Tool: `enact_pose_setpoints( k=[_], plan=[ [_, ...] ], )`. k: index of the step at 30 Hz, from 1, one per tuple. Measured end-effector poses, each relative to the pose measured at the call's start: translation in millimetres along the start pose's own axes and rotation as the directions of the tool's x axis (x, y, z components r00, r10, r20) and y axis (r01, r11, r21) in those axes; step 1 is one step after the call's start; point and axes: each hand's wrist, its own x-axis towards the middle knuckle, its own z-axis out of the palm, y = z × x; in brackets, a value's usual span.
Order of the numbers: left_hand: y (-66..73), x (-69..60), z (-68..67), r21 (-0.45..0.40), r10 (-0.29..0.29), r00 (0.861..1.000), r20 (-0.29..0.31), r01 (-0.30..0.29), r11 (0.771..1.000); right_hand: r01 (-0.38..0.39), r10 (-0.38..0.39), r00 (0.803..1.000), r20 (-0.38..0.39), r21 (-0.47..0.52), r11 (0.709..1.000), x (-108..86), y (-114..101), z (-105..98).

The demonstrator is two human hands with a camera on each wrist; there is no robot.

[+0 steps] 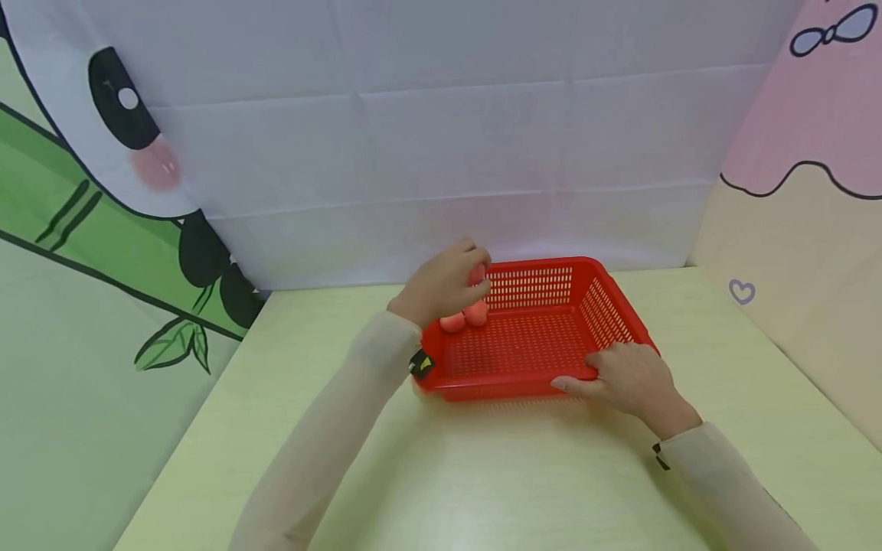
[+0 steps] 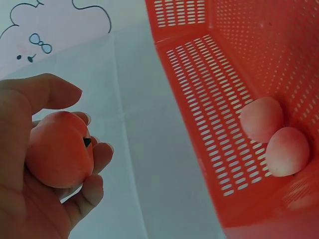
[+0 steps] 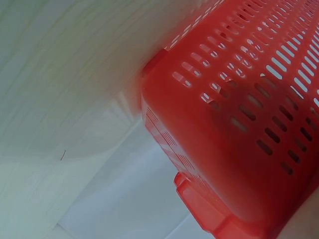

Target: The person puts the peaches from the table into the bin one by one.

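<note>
My left hand holds an orange-red peach with a dark spot in its cleft, thumb and fingers curled around it, above the left side of a red plastic basket. Inside the basket lie two more peaches, one touching the other, by the left end in the head view. My right hand grips the basket's rim at the near right corner, its thumb along the front edge. In the right wrist view the basket's slotted wall fills much of the frame, and only a sliver of the hand shows.
The basket is on a pale wood-grain table. Behind it rises a white cloth backdrop with creases and cartoon prints. A printed side panel borders the table on the right.
</note>
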Motion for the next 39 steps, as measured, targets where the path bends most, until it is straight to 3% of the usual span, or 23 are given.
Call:
enact_pose_setpoints(
  k=[4,10,16,21,28,33,39],
  plan=[
    [-4.5,11.1,9.0,-0.017,-0.036,0.995,0.088,0.038,0.999,-0.004,0.004,1.000,-0.001,-0.001,1.000,-0.7,1,1],
    [-10.0,23.2,15.9,-0.048,-0.031,0.985,0.168,0.040,0.998,-0.012,0.012,1.000,0.010,0.005,1.000,-1.2,1,2],
    [-8.8,30.4,19.9,-0.118,-0.077,0.976,0.204,0.103,0.988,-0.010,0.010,1.000,0.015,0.004,1.000,-1.3,1,2],
    [-12.6,38.2,30.4,-0.112,-0.078,0.972,0.223,0.105,0.988,-0.001,0.001,1.000,0.009,0.002,1.000,-0.5,1,3],
    [-19.2,43.1,43.8,-0.070,-0.164,0.947,0.276,0.191,0.979,0.001,-0.001,1.000,0.002,0.001,1.000,0.7,2,4],
    [-19.1,42.9,46.1,-0.093,-0.194,0.936,0.294,0.230,0.969,0.002,-0.002,1.000,-0.002,-0.002,1.000,1.6,1,2],
    [-15.9,48.6,53.1,-0.104,-0.265,0.908,0.326,0.313,0.944,0.012,-0.012,1.000,-0.011,-0.007,1.000,1.7,1,2]
  ],
)
